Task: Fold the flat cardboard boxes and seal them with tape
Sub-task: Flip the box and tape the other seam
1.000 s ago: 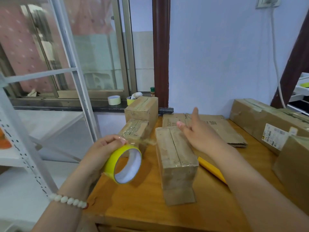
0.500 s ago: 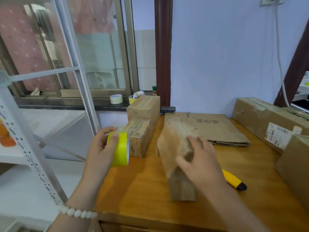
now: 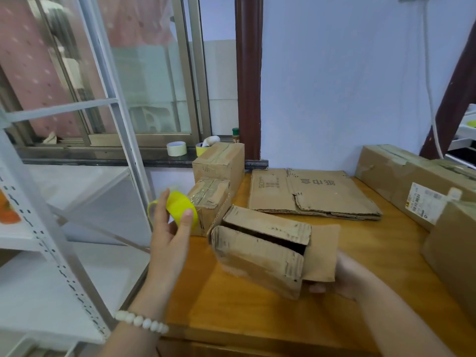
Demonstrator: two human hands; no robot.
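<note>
A small worn cardboard box (image 3: pixel 260 251) lies tipped on its side over the wooden table (image 3: pixel 386 243), its two untaped flaps facing me with a dark gap between them. My right hand (image 3: pixel 337 282) grips it from the right end, mostly hidden behind the box. My left hand (image 3: pixel 171 235) holds a yellow tape roll (image 3: pixel 180 207) up at the table's left edge, thumb and fingers around its rim. A stack of flat cardboard boxes (image 3: pixel 311 194) lies at the back of the table.
Two taped small boxes (image 3: pixel 216 181) stand at the table's back left. Larger brown boxes (image 3: pixel 412 181) line the right side. A white metal shelf frame (image 3: pixel 51 228) stands to the left. Two more tape rolls (image 3: pixel 176 148) sit on the window sill.
My right hand has turned the box over, so its open flaps now face me, and has shifted to its right end. My left hand with the tape roll stayed at the left.
</note>
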